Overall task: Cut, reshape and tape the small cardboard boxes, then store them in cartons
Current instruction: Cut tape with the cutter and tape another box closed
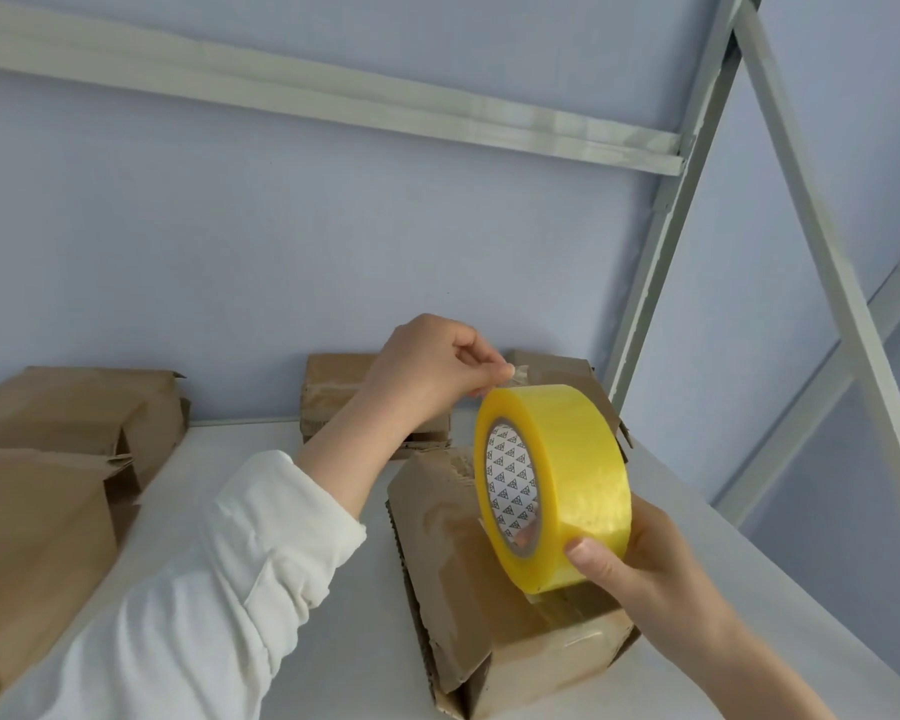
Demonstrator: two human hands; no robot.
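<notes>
While right hand (645, 569) is gripping tape roll (567, 475) centre-right, left hand (427, 366) is pinching its loose end (516, 374). Cardboard box (453, 563) is lying beneath.

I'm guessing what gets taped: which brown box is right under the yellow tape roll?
The front centre box, directly below the tape roll; the left boxes and back boxes sit apart from it.

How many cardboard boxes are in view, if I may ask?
5: back-left box, front-left box, back-middle box, back-right box, near box under the tape roll; more may be hidden.
</notes>
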